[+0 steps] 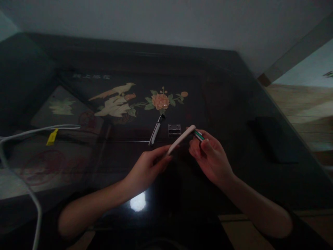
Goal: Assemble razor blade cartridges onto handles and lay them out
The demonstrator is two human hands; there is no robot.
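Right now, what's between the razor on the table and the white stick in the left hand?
Head view: a small clear case lies on the dark tabletop between the razor and the white stick held in the left hand.

A dark, glossy counter (221, 86) stands against a plain wall (156, 21). Its surface carries a picture of a pale, long-tailed bird (114, 91) left of an orange-pink blossom (160, 101) with green leaves, with light lettering (91, 76) above, farther left. A white cable (19, 132) loops along the left side, a yellow tag (52, 137) attached. A flat, dark rectangular object (275, 140) lies near the right edge. Beyond that edge shows a wood-plank floor (299, 107). A bright reflection (138, 201) gleams on the near side.
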